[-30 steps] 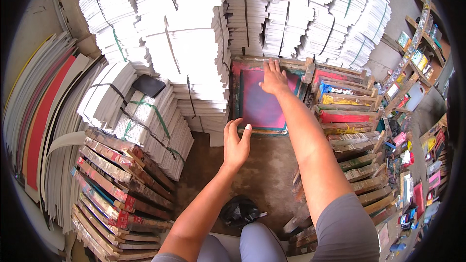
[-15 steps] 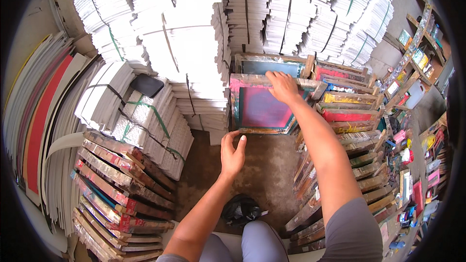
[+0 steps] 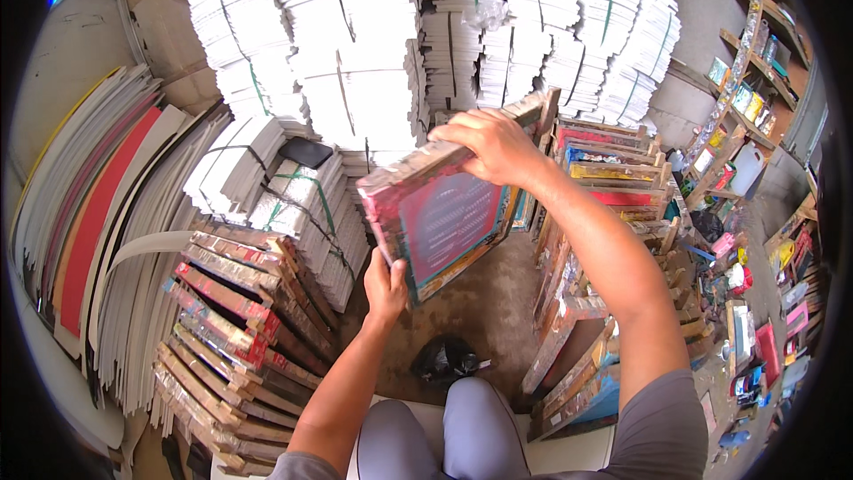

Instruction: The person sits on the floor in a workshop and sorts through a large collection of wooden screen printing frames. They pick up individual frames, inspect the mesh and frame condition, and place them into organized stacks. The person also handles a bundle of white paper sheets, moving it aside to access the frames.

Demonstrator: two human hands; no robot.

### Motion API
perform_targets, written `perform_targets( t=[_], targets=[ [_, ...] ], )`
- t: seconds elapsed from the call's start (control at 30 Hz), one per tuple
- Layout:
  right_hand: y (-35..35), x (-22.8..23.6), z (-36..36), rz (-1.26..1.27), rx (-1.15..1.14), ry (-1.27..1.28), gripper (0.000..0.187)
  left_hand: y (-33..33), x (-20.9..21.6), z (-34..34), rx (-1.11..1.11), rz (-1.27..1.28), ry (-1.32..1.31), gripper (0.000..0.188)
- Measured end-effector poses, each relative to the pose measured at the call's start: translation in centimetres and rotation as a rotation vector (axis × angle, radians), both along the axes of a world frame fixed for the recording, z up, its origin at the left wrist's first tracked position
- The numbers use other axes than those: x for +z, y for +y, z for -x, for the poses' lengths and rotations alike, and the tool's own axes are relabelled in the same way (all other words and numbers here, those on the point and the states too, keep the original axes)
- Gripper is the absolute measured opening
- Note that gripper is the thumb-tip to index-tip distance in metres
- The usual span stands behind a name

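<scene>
A wooden screen-printing frame [image 3: 449, 222] with pink and teal mesh is up off the floor, tilted, its top bar slanting up to the right. My right hand [image 3: 498, 147] is closed over the top bar near its middle. Lower down, my left hand [image 3: 385, 287] grips the frame's left side bar, thumb on the mesh side. Its fingertips are hidden behind the bar. Beyond the held frame, part of another frame [image 3: 524, 212] shows at its right edge.
Rows of upright wooden frames stand at left [image 3: 235, 347] and right [image 3: 613, 169]. Strapped white paper stacks [image 3: 351, 93] rise behind; a dark phone [image 3: 305, 152] lies on a lower stack. A black plastic bag [image 3: 444, 357] is on the floor before my knees. Ink containers [image 3: 742, 280] crowd the far right.
The frame has come up and toward me, turning to a slant, with my right hand still on its top bar. My left hand, open beside it before, now holds its left side.
</scene>
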State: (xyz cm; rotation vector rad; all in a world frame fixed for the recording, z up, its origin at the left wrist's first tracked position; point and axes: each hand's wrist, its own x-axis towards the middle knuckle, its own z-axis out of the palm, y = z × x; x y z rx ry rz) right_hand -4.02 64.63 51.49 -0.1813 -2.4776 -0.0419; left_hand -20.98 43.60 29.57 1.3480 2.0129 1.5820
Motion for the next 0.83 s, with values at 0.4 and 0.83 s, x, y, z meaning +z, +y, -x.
perform_targets(
  t=[0.4, 0.83],
  targets=[
    [-16.4, 5.0, -9.1, -0.305, -0.278, 0.809, 0.079, -15.7, 7.1, -2.3, 0.328, -0.702, -0.081, 0.06],
    [-29.4, 11.6, -24.1, 0.039, -0.098, 0.746, 0.045, -25.9, 21.5, -11.6, 0.189, -0.865, -0.405, 0.08]
  ],
)
